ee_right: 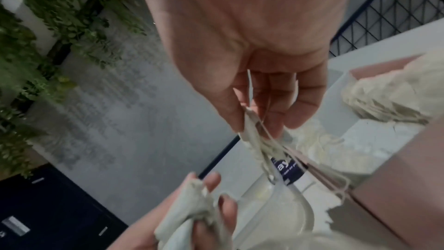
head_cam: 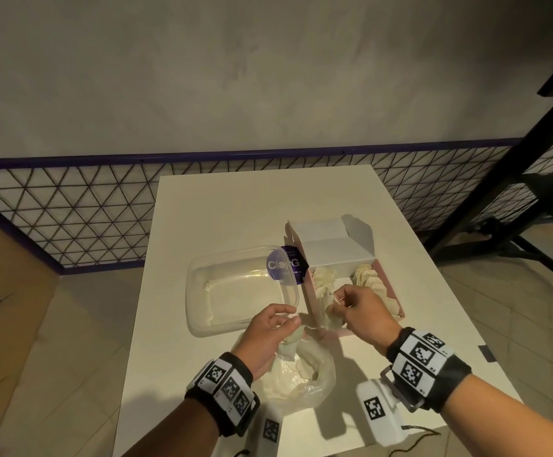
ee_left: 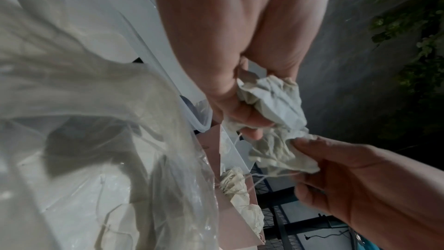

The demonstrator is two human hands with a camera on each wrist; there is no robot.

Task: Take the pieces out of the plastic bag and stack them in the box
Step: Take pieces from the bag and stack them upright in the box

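Note:
On the white table (head_cam: 222, 212) stands a pink box (head_cam: 389, 286) with its white lid (head_cam: 331, 249) open; several crumpled cream cloth pieces (head_cam: 367, 275) lie inside. A clear plastic bag (head_cam: 304, 380) lies near the front edge, under my hands. My left hand (head_cam: 290, 321) grips one cream cloth piece (ee_left: 271, 102) just above the bag. My right hand (head_cam: 341, 301) pinches cream cloth and thin strings (ee_right: 261, 147) over the box's near end. The strings run between the two hands. In the left wrist view the right hand (ee_left: 360, 178) pinches the lower cloth (ee_left: 276, 153).
A clear plastic container (head_cam: 199, 324) with a purple label (head_cam: 285, 263) stands left of the pink box. A white tagged device (head_cam: 380, 410) lies at the table's near edge. A wire-mesh fence (head_cam: 71, 219) runs behind, and a black frame (head_cam: 499, 199) stands to the right.

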